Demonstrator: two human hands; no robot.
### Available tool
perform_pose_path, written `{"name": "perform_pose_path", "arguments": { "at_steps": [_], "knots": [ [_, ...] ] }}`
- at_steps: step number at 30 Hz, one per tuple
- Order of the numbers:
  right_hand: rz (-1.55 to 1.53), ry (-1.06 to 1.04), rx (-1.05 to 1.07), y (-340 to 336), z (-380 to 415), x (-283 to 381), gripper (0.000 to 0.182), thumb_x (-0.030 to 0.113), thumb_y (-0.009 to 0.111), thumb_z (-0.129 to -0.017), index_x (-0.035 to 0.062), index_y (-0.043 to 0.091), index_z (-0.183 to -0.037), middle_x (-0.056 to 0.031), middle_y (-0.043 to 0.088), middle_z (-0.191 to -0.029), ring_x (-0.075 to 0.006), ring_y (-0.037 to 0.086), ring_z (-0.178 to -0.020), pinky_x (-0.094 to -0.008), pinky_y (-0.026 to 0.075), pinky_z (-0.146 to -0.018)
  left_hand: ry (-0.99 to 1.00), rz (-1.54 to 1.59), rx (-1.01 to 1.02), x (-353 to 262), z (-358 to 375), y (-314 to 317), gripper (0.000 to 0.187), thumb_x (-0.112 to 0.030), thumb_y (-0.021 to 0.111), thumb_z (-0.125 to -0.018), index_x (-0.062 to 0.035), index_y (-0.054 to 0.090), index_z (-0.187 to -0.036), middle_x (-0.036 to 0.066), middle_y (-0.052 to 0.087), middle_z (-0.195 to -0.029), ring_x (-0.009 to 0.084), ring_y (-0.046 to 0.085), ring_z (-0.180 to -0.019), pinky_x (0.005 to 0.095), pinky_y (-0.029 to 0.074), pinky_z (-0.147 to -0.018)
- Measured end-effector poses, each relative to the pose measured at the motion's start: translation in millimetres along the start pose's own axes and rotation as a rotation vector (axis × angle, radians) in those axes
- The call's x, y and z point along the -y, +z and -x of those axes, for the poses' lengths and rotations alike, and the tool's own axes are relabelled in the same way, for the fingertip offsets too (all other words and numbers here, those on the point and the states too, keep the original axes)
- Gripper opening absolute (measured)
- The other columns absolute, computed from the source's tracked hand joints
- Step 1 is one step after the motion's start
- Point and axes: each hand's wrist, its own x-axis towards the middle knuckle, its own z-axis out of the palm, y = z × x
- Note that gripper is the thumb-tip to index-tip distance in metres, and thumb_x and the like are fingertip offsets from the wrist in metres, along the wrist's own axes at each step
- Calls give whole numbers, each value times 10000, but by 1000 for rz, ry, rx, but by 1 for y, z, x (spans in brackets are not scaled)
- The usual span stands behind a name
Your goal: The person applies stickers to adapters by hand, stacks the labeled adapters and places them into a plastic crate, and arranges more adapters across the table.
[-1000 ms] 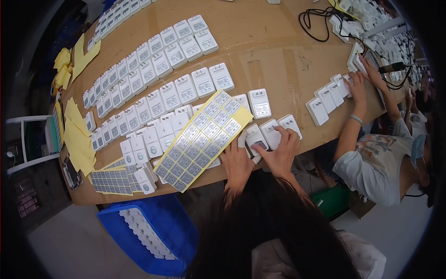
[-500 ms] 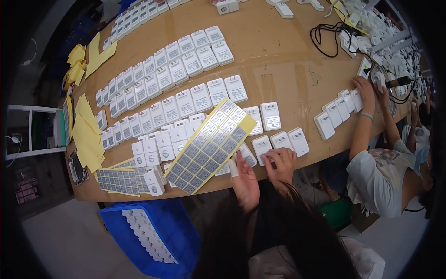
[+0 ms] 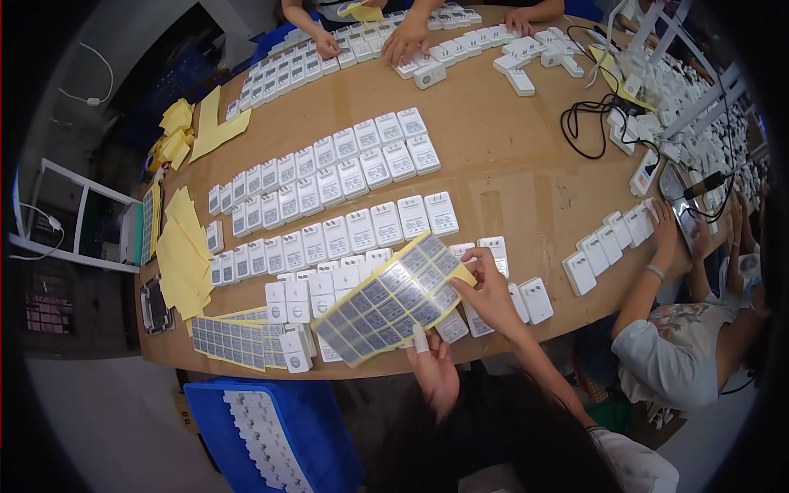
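Observation:
A yellow-backed sheet of grey printed labels [image 3: 374, 308] is held up at a slant over the near table edge. My left hand [image 3: 437, 376], with a white cover on one finger, grips its lower edge, thumb on top. At the sheet's right edge, my right hand [image 3: 491, 297] is closed with thumb and fingers on the yellow margin. Just beyond the sheet and under it are white plug adapters, one of them an adapter [image 3: 537, 301] lying prongs up to the right of my right hand. The sheet hides part of the adapters behind it.
Rows of labelled adapters [image 3: 359, 228] cover the table's middle. More label sheets [image 3: 234, 341] and yellow backing paper [image 3: 182, 255] lie at left. A blue bin [image 3: 325, 427] stands below the edge. A co-worker's hand [image 3: 664, 226] touches adapters at right; other people's hands [image 3: 407, 41] work opposite.
My right hand has left the adapter at the near edge and moved up to the label sheet's right margin. The sheet has tilted, and the view has shifted, showing more of the far side.

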Motion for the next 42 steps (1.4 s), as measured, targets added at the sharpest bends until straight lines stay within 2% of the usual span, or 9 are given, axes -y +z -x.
{"name": "perform_pose_path", "arguments": {
  "at_steps": [2, 5, 10, 14, 18, 25, 34, 39, 42],
  "knots": [
    [-376, 43, 94, -11, 17, 10, 266, -20, 643, -955, 33, 526, -1188, -64, 660, -1091, -117, 636, -1042, -282, 527, -851, 209, -265, 1, -9, 11, -2, 300, -249, 621, -1028, -90, 525, -1263, -13, 619, -1079, 97, 558, -756, 197, 357, -496],
    [-374, 74, 153, -31, 44, 24, 236, -18, 643, -957, 7, 577, -1183, -71, 655, -1135, -129, 634, -1064, -293, 525, -923, -18, -355, 326, -30, 18, 0, 289, -251, 637, -1022, -90, 535, -1239, 23, 631, -1062, 93, 575, -777, 194, 368, -490],
    [-441, 148, 92, -46, 73, 32, 390, 44, 752, -897, 63, 668, -1278, -112, 641, -1261, -192, 605, -1177, -327, 504, -991, -78, -516, 539, -27, 14, 2, 243, -255, 604, -1048, -18, 654, -1072, 76, 695, -781, 126, 625, -624, 207, 462, -535],
    [547, -338, -298, -46, 79, 61, 413, 136, 868, -729, 231, 771, -1119, -129, 595, -1345, -330, 462, -1338, -432, 423, -1047, 6, -663, 586, -15, 20, 8, 303, -276, 577, -1060, 8, 661, -1121, 142, 742, -886, 155, 690, -709, 252, 553, -657],
    [571, -558, -56, -61, 74, 43, 364, 63, 847, -688, 120, 782, -1042, -56, 683, -1167, -301, 596, -1209, -432, 479, -1005, -16, -749, 682, -10, 28, 9, 359, -278, 508, -1088, 43, 654, -1156, 172, 749, -999, 189, 725, -853, 300, 583, -778],
    [512, -645, -158, -68, 82, 18, 316, 21, 796, -731, 70, 754, -1040, -43, 746, -1047, -232, 704, -995, -369, 533, -878, 22, -762, 738, 1, 45, 15, 529, -336, 306, -1131, 103, 561, -1280, 233, 717, -1123, 296, 713, -1060, 394, 572, -946],
    [689, -792, -193, -73, 107, 7, 246, 95, 717, -800, 53, 745, -1041, -55, 751, -1065, -209, 713, -1017, -361, 540, -873, -44, -577, 720, 16, 54, -5, 678, -493, 275, -1102, 99, 465, -1371, 273, 653, -1239, 367, 705, -1082, 458, 602, -936],
    [686, -838, -113, -75, 120, -4, 145, 76, 721, -817, 53, 713, -960, -41, 729, -1030, -198, 691, -968, -370, 524, -872, -2, -606, 512, 24, 60, -16, 583, -470, 305, -1108, 42, 508, -1298, 190, 687, -1102, 244, 704, -839, 319, 574, -677],
    [261, -653, -113, -81, 131, 3, 92, 64, 709, -858, 38, 668, -936, -54, 695, -1010, -222, 671, -948, -377, 509, -878, 100, -651, 419, 21, 45, -25, 506, -447, 345, -1110, 7, 522, -1246, 130, 676, -995, 168, 615, -677, 259, 455, -520]
  ]
}}
